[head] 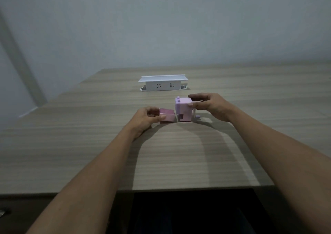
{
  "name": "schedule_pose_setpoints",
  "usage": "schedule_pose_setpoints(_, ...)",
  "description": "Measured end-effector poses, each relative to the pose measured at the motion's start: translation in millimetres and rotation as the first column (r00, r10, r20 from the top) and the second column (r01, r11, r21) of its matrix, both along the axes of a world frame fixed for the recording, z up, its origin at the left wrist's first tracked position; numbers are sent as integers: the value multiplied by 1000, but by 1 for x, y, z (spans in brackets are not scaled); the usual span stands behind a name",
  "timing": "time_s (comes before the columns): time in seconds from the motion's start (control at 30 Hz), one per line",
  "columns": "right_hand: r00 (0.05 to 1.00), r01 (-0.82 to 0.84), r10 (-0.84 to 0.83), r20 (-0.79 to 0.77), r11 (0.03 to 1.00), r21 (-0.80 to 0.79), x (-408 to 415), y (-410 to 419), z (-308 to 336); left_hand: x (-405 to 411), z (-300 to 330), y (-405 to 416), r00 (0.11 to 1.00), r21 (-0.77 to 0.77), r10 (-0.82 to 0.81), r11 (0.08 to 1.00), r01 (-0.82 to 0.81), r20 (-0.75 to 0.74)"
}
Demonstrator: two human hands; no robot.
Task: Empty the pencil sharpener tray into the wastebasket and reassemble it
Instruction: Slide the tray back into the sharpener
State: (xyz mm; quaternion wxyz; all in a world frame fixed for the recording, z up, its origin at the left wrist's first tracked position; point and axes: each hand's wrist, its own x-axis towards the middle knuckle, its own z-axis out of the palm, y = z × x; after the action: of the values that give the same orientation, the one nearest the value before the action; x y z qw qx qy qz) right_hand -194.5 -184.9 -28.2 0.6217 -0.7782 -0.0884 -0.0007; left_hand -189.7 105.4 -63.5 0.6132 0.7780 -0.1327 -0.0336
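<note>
1. Two hands work on the wood-grain tabletop (179,153): the left hand (145,120) pinches the small pink open-topped plastic tray (167,116), just left of the sharpener.
2. The right hand (211,106) clasps the pink boxy plastic pencil sharpener body (183,109) by its upper sides.
3. Both parts look light, stiff and smooth; holding the tray by its outer walls should suit.
4. No wastebasket is in view.

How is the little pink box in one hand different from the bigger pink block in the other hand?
The tray is a low, open-topped box; the sharpener body is taller and closed on top, with a crank at its side. The left hand holds the tray; the right hand grips the sharpener body. The tray is pulled out, and the sharpener body shows a gap low down. Both are pink plastic, side by side on the table.
</note>
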Motion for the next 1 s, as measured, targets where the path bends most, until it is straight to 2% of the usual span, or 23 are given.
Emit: schedule_pose_setpoints(1.0,1000,-14,15,-13,999,34,0,1,-1,6,-2,-25,999,5,16,1000,-16,-30)
